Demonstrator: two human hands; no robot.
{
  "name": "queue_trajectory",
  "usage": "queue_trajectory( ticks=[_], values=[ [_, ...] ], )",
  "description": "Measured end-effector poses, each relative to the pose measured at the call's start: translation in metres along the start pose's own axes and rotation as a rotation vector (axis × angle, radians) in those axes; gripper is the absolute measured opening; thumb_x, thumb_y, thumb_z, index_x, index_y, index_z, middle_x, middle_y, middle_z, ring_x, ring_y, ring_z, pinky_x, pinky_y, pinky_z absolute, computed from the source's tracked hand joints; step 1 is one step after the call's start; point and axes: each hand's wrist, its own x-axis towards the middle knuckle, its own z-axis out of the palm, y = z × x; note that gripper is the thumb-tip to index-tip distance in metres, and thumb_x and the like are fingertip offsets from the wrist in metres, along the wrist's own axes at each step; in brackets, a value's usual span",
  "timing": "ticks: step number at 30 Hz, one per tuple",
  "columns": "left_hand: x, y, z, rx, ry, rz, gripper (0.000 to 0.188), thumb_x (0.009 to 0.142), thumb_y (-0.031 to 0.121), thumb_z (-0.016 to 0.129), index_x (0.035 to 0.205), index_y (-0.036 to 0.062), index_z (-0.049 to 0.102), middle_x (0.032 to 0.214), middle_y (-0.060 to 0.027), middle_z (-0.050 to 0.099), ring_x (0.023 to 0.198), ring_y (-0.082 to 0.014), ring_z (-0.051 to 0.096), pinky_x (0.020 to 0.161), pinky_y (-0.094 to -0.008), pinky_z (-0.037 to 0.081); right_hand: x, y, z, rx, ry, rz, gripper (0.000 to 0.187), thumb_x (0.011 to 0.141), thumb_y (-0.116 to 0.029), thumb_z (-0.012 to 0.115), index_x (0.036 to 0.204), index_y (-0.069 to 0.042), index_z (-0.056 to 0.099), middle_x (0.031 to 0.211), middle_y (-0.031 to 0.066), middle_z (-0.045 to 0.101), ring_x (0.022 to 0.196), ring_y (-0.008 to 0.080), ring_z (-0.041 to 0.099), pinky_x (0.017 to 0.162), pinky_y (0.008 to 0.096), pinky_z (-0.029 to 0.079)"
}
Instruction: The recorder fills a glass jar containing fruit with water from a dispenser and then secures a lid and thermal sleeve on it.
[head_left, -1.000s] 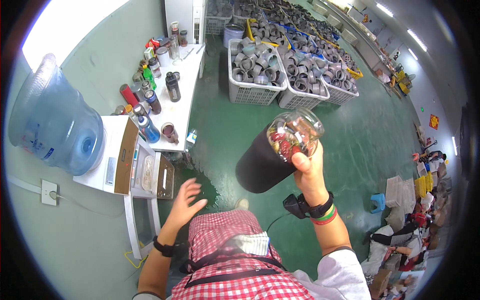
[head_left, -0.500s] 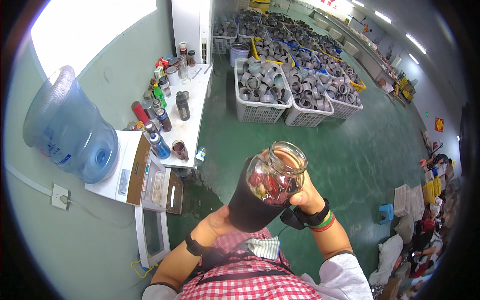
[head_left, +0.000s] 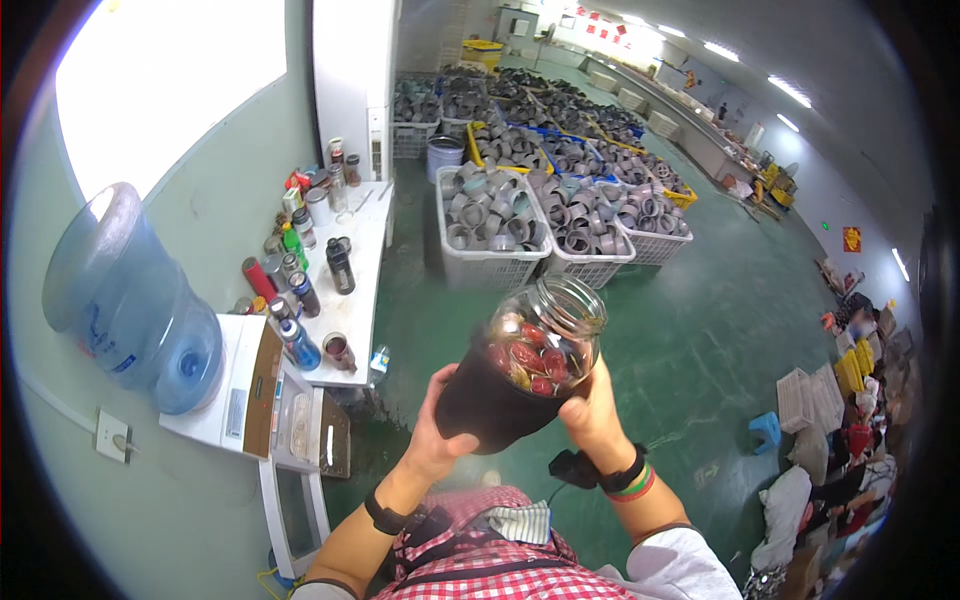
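Note:
In front of my body I hold a wide-mouthed glass jar [head_left: 575, 308] between both hands. Its rim has no lid on it, and the jar tilts toward the upper right. Red dates [head_left: 530, 357] and paler bits show through the glass. A black sleeve [head_left: 490, 405] covers the lower part. My left hand [head_left: 432, 445] is wrapped round the sleeve's lower left side. On the opposite side, my right hand [head_left: 592, 418] grips the jar, its thumb near the sleeve's upper edge and its other fingers partly hidden behind.
At left, a water dispenser [head_left: 215, 375] carries a big blue bottle [head_left: 140, 310]. Beyond it stands a white table [head_left: 355, 290] with several bottles and cups. White crates [head_left: 495, 268] of grey rings fill the floor ahead. A blue stool [head_left: 765, 432] and piled cloth [head_left: 785, 510] lie right.
The view has shifted, with the crates and table sitting lower and farther left. My left hand has come up a little round the sleeve. The jar remains in both hands, its contents showing more.

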Motion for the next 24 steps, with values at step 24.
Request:
queue_trajectory(
  ticks=[24],
  values=[
    [0.185,-0.132,0.074,0.658,-0.441,0.125,0.117,0.054,0.014,0.089,0.146,0.0078,0.016,0.148,-0.0214,0.026,0.137,-0.0349,0.03,0.113,-0.0458,0.026,0.015,-0.041,-0.182,-0.336,0.431,-0.283,0.105,0.056,-0.025,0.09,0.137,0.005,0.03,0.131,0.0161,0.048,0.122,0.0241,0.049,0.106,0.0372,0.038]
  ],
)
